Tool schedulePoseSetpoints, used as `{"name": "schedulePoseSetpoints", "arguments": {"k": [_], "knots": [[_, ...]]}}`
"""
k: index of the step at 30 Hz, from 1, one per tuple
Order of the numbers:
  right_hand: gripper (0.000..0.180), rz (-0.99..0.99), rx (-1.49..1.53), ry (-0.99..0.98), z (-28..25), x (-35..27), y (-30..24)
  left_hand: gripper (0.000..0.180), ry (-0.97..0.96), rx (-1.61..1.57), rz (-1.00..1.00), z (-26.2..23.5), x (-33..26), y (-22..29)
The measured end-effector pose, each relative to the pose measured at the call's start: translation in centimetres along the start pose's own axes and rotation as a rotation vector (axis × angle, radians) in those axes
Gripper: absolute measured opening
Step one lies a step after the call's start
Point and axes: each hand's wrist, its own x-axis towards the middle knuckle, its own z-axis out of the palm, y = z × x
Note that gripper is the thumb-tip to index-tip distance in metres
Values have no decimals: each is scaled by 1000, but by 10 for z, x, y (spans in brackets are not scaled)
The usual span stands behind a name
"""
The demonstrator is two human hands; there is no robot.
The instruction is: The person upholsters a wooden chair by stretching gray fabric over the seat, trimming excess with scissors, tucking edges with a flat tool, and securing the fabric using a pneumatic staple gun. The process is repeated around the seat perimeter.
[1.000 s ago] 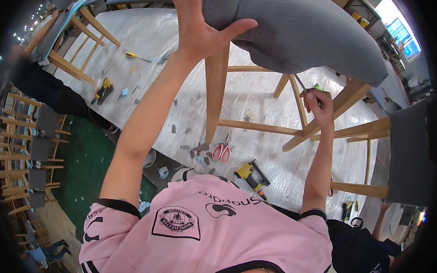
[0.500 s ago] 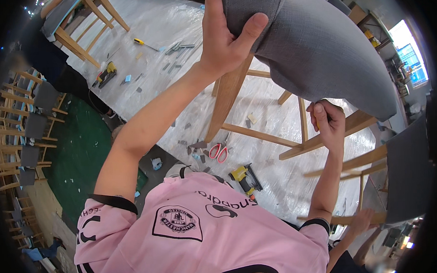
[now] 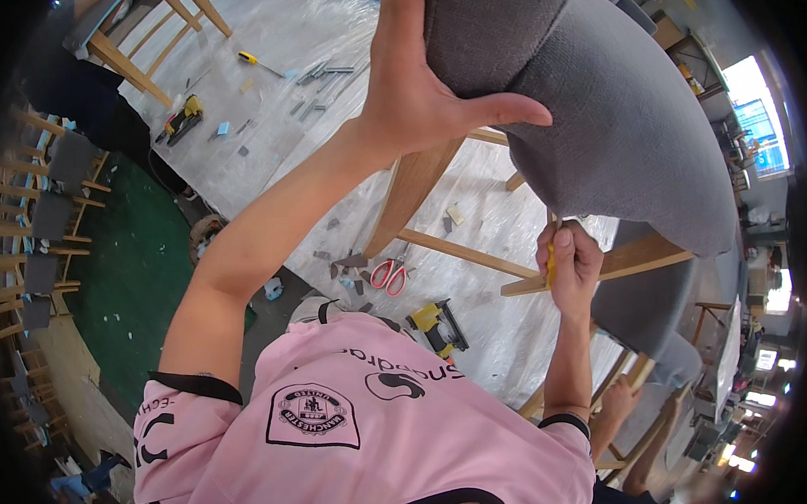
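Observation:
A wooden chair with grey fabric upholstery lies tipped over on the table in front of me. My left hand grips the edge of a padded grey part, its thumb stretched over the fabric; its fingertips run out at the top of the view. Below the lower edge of the padding, my right hand is closed around a yellow-handled screwdriver. Its thin shaft points up and meets the fabric edge; the tip is hidden. A wooden leg slants down below my left hand.
Plastic film covers the table. On it lie red-handled scissors, a yellow-black staple gun, another staple gun, another screwdriver and staple strips. Stacked chairs stand left. Another person's hand is at lower right.
My right hand with the screwdriver has moved left and down along the padding's edge. My left thumb has straightened across the fabric. At lower right, the co-worker's grey chair has shifted.

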Motion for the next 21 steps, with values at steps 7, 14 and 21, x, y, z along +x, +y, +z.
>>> {"name": "schedulePoseSetpoints", "arguments": {"k": [7, 14, 21], "knots": [[43, 17, -88, -71, -21, 14, -25, 148, 232, -25, -163, 15, -5, 17], [44, 35, -151, -226, -68, 34, -35, 148, -43, 182, -47, 1, -10, -5], [45, 24, -162, -251, -68, 41, -36, 147, -62, 278, -36, 0, -7, -5]]}}
